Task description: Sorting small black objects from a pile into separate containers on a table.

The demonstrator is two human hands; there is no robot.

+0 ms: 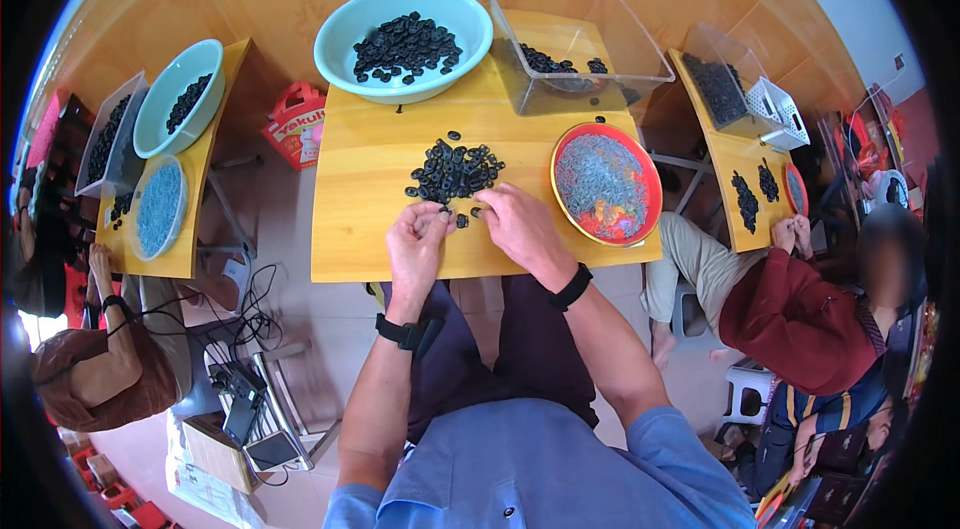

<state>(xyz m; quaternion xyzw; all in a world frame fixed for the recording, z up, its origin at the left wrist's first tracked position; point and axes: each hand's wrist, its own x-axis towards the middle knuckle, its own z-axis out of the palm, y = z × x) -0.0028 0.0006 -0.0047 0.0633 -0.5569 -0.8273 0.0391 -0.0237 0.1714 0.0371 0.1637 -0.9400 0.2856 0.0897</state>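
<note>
A pile of small black rings [455, 171] lies in the middle of my wooden table [360, 169]. My left hand [415, 247] rests at the pile's near edge, its fingertips pinched together on a small black ring. My right hand [520, 224] is beside it, fingers bent down onto the table by a few loose rings [465, 219]. Both wrists wear black bands. Whether the right hand holds anything is hidden by its fingers.
A teal bowl [340, 29] of black rings and a clear plastic bin [600, 19] stand at the table's far side. A red plate [655, 194] of small grey parts sits to my right. People work at similar tables on both sides.
</note>
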